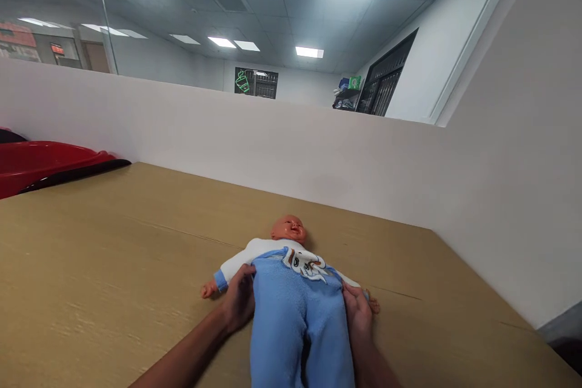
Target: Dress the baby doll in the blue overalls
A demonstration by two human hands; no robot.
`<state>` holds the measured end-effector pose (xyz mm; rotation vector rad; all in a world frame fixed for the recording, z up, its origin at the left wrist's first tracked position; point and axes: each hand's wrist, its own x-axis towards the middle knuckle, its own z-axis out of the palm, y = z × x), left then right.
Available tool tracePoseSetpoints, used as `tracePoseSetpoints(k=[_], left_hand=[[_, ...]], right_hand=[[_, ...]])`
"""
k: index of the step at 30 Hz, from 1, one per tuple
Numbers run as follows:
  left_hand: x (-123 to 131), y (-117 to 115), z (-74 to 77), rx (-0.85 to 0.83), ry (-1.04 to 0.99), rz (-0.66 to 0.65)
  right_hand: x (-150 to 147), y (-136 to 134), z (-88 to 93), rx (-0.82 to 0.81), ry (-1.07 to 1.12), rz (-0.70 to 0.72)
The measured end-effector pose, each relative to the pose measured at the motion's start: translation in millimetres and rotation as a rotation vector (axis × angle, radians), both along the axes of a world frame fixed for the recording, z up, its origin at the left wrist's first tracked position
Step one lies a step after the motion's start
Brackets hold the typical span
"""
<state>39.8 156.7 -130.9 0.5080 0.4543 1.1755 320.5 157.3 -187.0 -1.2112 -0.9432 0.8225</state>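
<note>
A baby doll (289, 228) lies on its back on the wooden table, its head toward the far wall and its arms spread. It wears a white top with blue cuffs and light blue pants (282, 321) with an animal-face patch (305, 264) at the waist. My left hand (240, 297) grips the left edge of the pants near the waist, thumb on top. On the other side, my right hand (357, 309) pinches the right edge of the waist, close to the doll's small hand. The fingers under the cloth are hidden.
The tan table (136, 254) reaches a white half wall (282, 145) with glass above it. A red plastic basin-like object (50, 160) with a black edge sits at the far left. The wall continues along the right side.
</note>
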Motion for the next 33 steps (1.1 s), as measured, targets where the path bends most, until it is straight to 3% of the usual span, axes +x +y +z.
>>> tracePoseSetpoints(k=[6,10,17,23,26,30,33], left_hand=[[-33,22,1.4,0.291,0.140,-0.056],[-36,28,-3.3,0.281,0.271,-0.031],[-31,32,-12.6,0.293,0.527,0.251],[-30,33,-10.3,0.337,0.576,0.226],[-28,33,-10.6,0.330,0.580,0.268],[-27,37,-15.6,0.345,0.655,0.471],[-27,38,-19.0,0.347,0.693,0.535]], right_hand=[[-8,3,6.9,-0.099,0.090,0.146],[-8,14,8.9,-0.098,0.025,0.179],[-24,29,27.0,-0.040,-0.146,0.274],[-31,33,53.3,-0.023,-0.259,0.497],[-30,42,55.9,0.034,-0.300,0.430],[-35,45,55.8,0.083,-0.414,0.289],[-50,41,70.3,0.120,-0.536,0.192]])
